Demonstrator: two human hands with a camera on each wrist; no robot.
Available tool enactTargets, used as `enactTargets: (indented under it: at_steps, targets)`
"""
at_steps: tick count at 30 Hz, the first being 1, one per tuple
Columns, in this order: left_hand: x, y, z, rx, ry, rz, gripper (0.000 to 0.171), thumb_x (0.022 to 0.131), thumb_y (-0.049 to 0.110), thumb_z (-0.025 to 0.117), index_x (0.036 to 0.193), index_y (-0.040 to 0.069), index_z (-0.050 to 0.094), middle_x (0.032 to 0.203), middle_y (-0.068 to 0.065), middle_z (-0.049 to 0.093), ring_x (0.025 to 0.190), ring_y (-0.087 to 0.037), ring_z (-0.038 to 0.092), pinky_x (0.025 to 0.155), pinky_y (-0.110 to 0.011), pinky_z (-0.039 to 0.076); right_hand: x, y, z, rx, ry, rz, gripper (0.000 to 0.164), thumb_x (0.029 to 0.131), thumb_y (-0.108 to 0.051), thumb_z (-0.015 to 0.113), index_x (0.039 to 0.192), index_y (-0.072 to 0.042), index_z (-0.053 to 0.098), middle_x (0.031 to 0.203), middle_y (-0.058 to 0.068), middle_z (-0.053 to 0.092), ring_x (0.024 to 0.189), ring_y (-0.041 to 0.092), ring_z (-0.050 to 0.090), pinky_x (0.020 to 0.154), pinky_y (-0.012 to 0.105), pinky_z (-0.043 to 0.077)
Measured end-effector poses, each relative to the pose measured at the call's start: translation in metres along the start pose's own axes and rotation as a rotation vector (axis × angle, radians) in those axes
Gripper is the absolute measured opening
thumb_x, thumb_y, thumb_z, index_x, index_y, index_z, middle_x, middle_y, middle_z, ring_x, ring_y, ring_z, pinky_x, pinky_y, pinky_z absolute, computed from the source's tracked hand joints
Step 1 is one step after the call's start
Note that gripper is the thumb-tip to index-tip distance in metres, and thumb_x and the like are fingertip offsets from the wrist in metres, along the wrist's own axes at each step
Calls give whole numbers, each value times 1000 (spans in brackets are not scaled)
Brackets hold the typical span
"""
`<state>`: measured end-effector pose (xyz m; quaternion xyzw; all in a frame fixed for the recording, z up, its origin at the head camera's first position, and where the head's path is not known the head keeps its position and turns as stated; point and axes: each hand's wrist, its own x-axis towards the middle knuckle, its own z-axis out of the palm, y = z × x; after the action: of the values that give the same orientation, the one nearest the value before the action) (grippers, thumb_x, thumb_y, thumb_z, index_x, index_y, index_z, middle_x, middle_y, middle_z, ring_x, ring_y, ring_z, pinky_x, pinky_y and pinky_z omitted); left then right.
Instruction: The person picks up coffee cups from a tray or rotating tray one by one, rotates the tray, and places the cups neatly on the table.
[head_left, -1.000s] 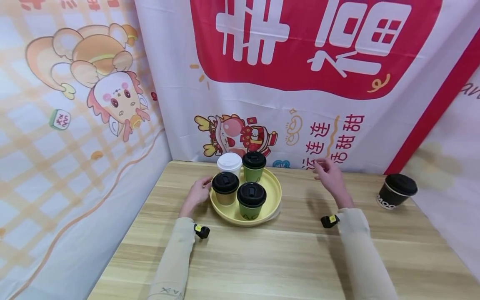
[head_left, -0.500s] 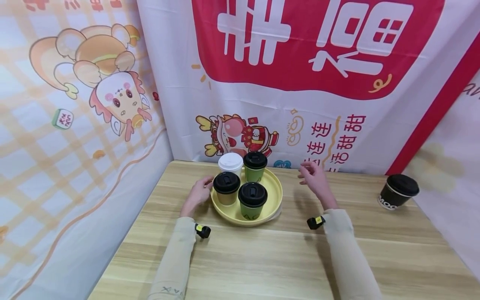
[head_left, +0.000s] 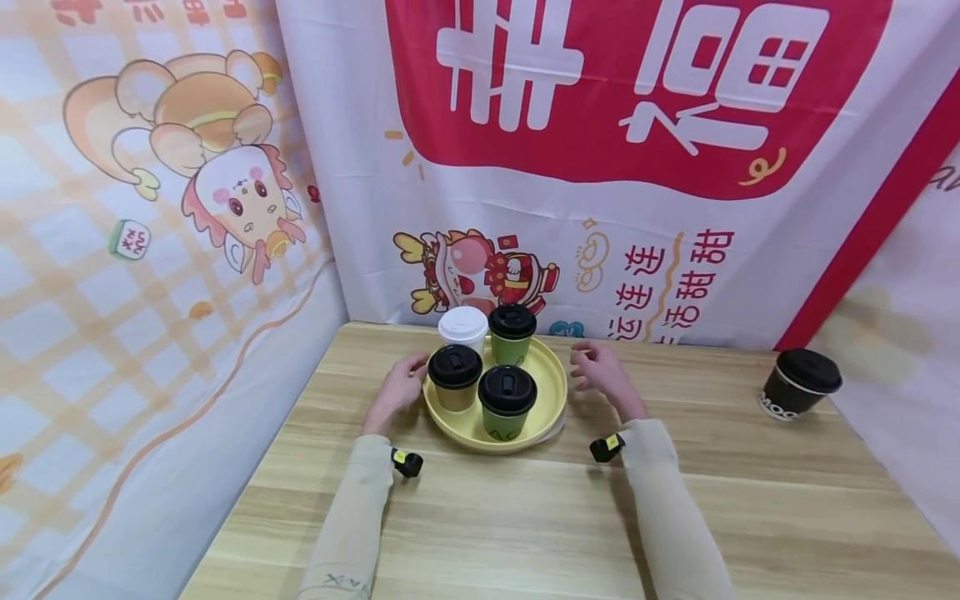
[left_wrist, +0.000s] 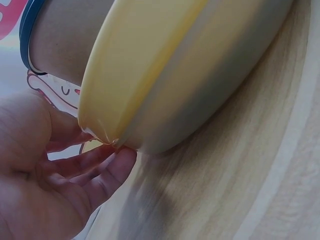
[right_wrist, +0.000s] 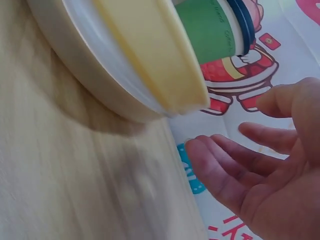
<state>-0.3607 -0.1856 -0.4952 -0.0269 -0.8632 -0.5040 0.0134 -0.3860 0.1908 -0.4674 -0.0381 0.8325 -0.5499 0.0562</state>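
Observation:
A round yellow tray [head_left: 551, 387] with a raised rim and a paler base sits on the table. On it stand a white-lidded cup [head_left: 462, 325], a brown cup [head_left: 454, 397] with a black lid, and two green cups, one at the back [head_left: 510, 348] and one in front [head_left: 503, 423], both black-lidded. My left hand [head_left: 401, 386] grips the tray's left edge; in the left wrist view its fingertips [left_wrist: 122, 162] meet the underside of the rim. Beside the right edge, my right hand [head_left: 602, 372] is apart from the tray, its fingers loosely bent and holding nothing.
A black paper cup [head_left: 800, 383] with a black lid stands far right on the wooden table [head_left: 487, 517]. A printed cloth [head_left: 600, 192] hangs along the table's back edge, and another cloth [head_left: 187, 333] walls the left side.
My right hand has moved left and slightly down, from well right of the tray to just beside its rim. The left hand stays at the left edge; tray and cups have not moved.

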Motion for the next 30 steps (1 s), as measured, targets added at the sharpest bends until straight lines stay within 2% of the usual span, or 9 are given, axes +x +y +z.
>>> enactTargets:
  at_steps: [3, 10, 17, 24, 30]
  targets:
    - [0, 1, 0, 9, 8, 3, 38, 98, 18, 44, 135, 8, 47, 129, -13, 54, 120, -30, 48, 102, -44, 37, -1, 1, 6, -35, -30, 12, 43, 95, -25, 47, 130, 0, 45, 115, 25, 54, 92, 38, 61, 71, 49, 54]
    - [0, 3, 2, -21, -5, -4, 38, 98, 17, 44, 134, 8, 47, 128, -14, 54, 117, -30, 50, 100, -42, 38, -4, 4, 15, -84, -55, 34, 38, 95, -26, 48, 127, -5, 49, 104, 21, 56, 65, 22, 58, 58, 39, 54]
    - [-2, 2, 0, -19, -4, -9, 38, 98, 16, 44, 135, 9, 47, 129, -13, 54, 117, -30, 50, 100, -42, 39, -5, 8, 20, -134, -57, 29, 37, 95, -26, 47, 127, -8, 50, 108, 19, 56, 72, 21, 58, 58, 33, 53]
    - [-3, 1, -2, -10, -7, -13, 37, 97, 17, 45, 133, 10, 48, 128, -12, 55, 117, -29, 50, 100, -42, 38, -9, 12, 24, -35, -72, 38, 33, 95, -20, 49, 124, -5, 52, 98, 21, 58, 64, 23, 60, 55, 40, 55]
    - [-4, 1, -2, -9, 0, -12, 37, 97, 18, 45, 133, 9, 48, 127, -12, 55, 117, -29, 51, 99, -42, 39, -9, 12, 26, -2, -68, 57, 32, 94, -20, 50, 123, -6, 53, 90, 18, 58, 58, 21, 58, 53, 40, 55]
